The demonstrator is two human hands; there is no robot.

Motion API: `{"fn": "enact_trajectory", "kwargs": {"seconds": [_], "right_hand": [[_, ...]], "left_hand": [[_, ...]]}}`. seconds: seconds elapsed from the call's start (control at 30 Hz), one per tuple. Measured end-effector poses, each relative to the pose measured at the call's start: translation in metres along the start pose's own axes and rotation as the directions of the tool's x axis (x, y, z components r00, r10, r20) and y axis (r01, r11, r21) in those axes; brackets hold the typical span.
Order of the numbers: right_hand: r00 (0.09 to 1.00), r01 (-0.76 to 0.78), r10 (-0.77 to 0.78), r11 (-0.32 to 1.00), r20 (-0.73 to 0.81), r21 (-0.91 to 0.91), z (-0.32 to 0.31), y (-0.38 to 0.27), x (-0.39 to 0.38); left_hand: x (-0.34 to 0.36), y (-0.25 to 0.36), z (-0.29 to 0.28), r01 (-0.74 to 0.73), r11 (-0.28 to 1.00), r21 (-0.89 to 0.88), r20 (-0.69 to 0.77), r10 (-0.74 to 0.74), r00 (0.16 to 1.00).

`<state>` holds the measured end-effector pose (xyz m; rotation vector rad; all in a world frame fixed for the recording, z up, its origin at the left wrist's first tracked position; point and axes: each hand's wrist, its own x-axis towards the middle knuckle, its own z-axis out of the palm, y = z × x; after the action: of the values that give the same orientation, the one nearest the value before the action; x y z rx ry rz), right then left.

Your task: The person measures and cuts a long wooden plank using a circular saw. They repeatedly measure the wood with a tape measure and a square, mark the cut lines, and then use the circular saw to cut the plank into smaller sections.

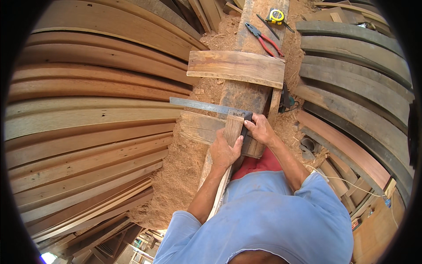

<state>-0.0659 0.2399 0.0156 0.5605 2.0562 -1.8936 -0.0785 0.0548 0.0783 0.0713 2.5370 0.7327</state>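
Wooden block sits between the person's two hands, just in front of the body and over the near part of the narrow, dust-covered table. The left hand grasps the block from its left side, thumb up along the near face; the tips of its other fingers are hidden, so I cannot tell exactly where they press. The right hand has its fingers closed on the dark stock of a metal square, with the thumb against that stock beside the block. The square's long pale blade runs out to the left, past the far end of the block. Beneath the blade, a weathered board juts out to the left of the table. Farther off, a short brown plank lies crosswise on the table; beyond it are red-handled pliers, a thin dark stick and a yellow tape measure, close together. Long stacked boards fan out on the left, greyer timbers on the right, and sawdust covers the ground. The person wears a blue shirt.
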Motion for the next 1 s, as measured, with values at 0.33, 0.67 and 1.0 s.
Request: {"fn": "enact_trajectory", "kwargs": {"seconds": [0.33, 0.67, 1.0], "right_hand": [[0.996, -0.073, 0.075, 0.996, 0.041, -0.044, -0.006, -0.015, -0.003], [0.978, 0.061, -0.055, 0.998, -0.200, 0.027, -0.028, -0.030, -0.041], [0.947, 0.190, -0.170, 0.981, -0.274, 0.048, -0.019, -0.078, -0.073]], "left_hand": [[-0.002, 0.000, -0.002, -0.075, 0.997, 0.003, -0.064, 0.075, 0.995], [0.005, -0.017, 0.009, -0.150, 0.979, -0.139, -0.189, 0.123, 0.974], [0.006, -0.036, 0.007, -0.121, 0.974, -0.190, -0.048, 0.113, 0.992]]}}
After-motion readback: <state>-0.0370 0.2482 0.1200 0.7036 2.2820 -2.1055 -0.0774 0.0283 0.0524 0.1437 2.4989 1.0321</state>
